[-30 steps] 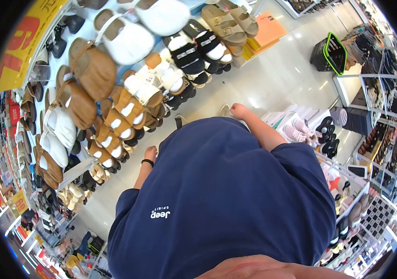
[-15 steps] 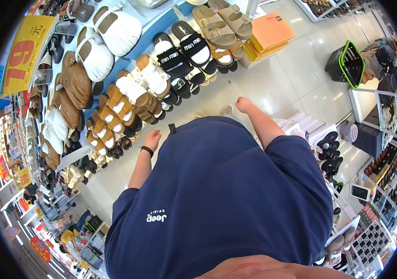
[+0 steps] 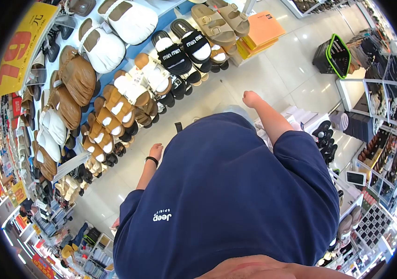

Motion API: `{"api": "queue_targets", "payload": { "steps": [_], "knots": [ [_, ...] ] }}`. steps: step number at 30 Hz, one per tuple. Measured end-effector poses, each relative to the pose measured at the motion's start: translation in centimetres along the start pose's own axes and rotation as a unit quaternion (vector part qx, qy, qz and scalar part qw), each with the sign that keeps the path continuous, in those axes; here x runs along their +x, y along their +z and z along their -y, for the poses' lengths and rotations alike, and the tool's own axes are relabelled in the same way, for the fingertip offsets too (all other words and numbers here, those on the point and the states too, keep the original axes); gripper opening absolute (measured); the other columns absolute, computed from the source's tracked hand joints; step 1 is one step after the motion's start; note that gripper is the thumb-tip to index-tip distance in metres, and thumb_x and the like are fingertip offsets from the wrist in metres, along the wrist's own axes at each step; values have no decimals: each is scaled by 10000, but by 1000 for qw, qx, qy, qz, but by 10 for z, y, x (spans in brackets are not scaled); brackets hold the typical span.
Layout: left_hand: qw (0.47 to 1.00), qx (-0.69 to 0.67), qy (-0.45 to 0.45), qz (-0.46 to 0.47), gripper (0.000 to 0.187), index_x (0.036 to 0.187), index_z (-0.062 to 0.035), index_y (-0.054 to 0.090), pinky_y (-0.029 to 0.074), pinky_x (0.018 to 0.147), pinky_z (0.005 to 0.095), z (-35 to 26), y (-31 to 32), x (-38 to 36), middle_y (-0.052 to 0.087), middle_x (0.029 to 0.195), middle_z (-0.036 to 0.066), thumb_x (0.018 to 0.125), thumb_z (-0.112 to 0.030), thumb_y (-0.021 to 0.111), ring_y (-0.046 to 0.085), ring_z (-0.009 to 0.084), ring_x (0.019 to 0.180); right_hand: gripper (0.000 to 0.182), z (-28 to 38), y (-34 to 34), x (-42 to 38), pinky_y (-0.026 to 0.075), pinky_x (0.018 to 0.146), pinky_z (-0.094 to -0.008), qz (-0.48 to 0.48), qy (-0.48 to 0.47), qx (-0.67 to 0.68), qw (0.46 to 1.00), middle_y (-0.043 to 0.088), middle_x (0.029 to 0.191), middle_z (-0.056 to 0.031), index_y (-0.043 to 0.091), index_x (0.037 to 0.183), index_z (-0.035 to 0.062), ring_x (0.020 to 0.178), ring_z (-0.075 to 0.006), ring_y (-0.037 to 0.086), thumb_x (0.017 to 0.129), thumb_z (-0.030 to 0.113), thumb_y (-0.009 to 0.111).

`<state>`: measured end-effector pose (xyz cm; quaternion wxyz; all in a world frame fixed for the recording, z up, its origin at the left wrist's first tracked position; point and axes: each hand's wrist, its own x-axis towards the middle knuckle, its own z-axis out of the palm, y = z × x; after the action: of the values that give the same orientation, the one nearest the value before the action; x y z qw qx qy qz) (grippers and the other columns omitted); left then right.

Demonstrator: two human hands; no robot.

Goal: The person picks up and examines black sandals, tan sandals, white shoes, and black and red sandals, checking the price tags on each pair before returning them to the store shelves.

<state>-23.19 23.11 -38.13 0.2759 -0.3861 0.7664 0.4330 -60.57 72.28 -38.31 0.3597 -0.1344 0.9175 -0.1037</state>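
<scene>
My left hand (image 3: 155, 151), with a black band (image 3: 151, 160) at the wrist, hangs beside my navy shirt (image 3: 235, 186). Its fingers are loosely curled, and nothing shows in them. On the other side, my right hand (image 3: 251, 99) is held out in front as a fist, with no object visible in it. Neither hand touches the goods. Nearest my left hand is the shoe rack, with brown and white slippers (image 3: 110, 123) and white clogs (image 3: 101, 49). Black fluffy slides (image 3: 174, 58) lie farther ahead.
Orange and yellow boxes (image 3: 264, 30) stand at the end of the rack. A black basket with a green rim (image 3: 336, 56) is on the floor ahead right. White boxes and black sandals (image 3: 325, 139) are close on my right. A yellow price sign (image 3: 24, 49) hangs at left.
The racks, basket and boxes have shifted slightly in view as I move. My right hand appears a little farther right, and my left hand slightly lower. Both remain curled.
</scene>
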Motion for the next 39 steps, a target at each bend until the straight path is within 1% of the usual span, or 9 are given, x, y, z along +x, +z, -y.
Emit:
{"api": "queue_targets", "payload": {
  "steps": [6, 14, 16, 20, 23, 27, 30, 35, 39],
  "knots": [
    [998, -59, -22, -9, 441, 1182, 36, 592, 469, 897, 344, 33, 15, -17, 645, 1106, 188, 842, -241, 557, 614, 259, 1017, 393, 30, -57, 7, 453, 956, -461, -48, -24, -65, 996, 546, 1222, -187, 572, 1199, 103, 1134, -377, 527, 827, 228, 577],
    [974, -139, -142, -106, 368, 1161, -22, 607, 488, 699, 305, -25, 63, -100, 644, 989, 86, 866, -239, 574, 589, 168, 847, 565, 55, -132, 108, 337, 1064, -473, -69, -66, -84, 992, 418, 1371, -166, 430, 1372, 148, 1297, -348, 382, 824, 196, 561],
    [978, -98, -163, -80, 353, 1146, -25, 617, 498, 766, 331, -62, 80, -121, 649, 1012, 109, 864, -236, 583, 612, 211, 887, 549, 53, -143, 144, 324, 1061, -469, -95, -84, -91, 988, 415, 1389, -154, 443, 1360, 151, 1296, -333, 383, 823, 189, 553],
    [999, 30, 43, 2, 345, 1163, -8, 609, 442, 970, 367, -23, 143, -130, 624, 1159, 201, 889, -212, 562, 596, 315, 1081, 469, 66, -149, 213, 310, 1042, -490, -141, -134, -82, 977, 466, 1371, -137, 518, 1293, 151, 1281, -320, 405, 836, 243, 566],
    [986, -96, -131, -26, 342, 1177, -5, 600, 442, 970, 360, -97, 169, -156, 625, 1174, 185, 900, -202, 557, 591, 300, 1095, 482, 58, -153, 239, 315, 1041, -479, -133, -203, -70, 968, 468, 1370, -135, 512, 1300, 150, 1279, -316, 408, 832, 250, 575],
    [962, -190, -159, -118, 384, 1198, -11, 582, 455, 953, 346, -130, 201, -190, 651, 1124, 157, 887, -237, 580, 602, 261, 1088, 500, 56, -165, 286, 322, 1040, -463, -111, -307, -57, 944, 471, 1369, -131, 505, 1308, 147, 1277, -311, 413, 828, 259, 586],
    [946, -217, -216, -103, 417, 1202, -13, 579, 460, 945, 347, -91, 242, -213, 655, 1111, 164, 872, -266, 597, 602, 262, 1091, 513, 47, -161, 289, 328, 1040, -451, -92, -360, -44, 927, 472, 1368, -129, 499, 1315, 146, 1275, -306, 416, 825, 266, 594],
    [958, -135, -248, -52, 386, 1199, -77, 582, 365, 1034, 324, -118, 251, -246, 676, 1096, 85, 889, -299, 524, 620, 230, 1071, 537, 32, -158, 304, 337, 1038, -431, -64, -417, -22, 906, 475, 1367, -125, 489, 1326, 143, 1272, -300, 422, 820, 278, 608],
    [939, -191, -274, -78, 374, 1199, -46, 574, 455, 945, 325, -142, 245, -242, 668, 1089, 143, 886, -245, 522, 620, 250, 1068, 557, 25, -157, 312, 344, 1037, -415, -44, -447, -1, 894, 478, 1366, -121, 482, 1334, 141, 1269, -294, 427, 815, 287, 619]
  ]
}}
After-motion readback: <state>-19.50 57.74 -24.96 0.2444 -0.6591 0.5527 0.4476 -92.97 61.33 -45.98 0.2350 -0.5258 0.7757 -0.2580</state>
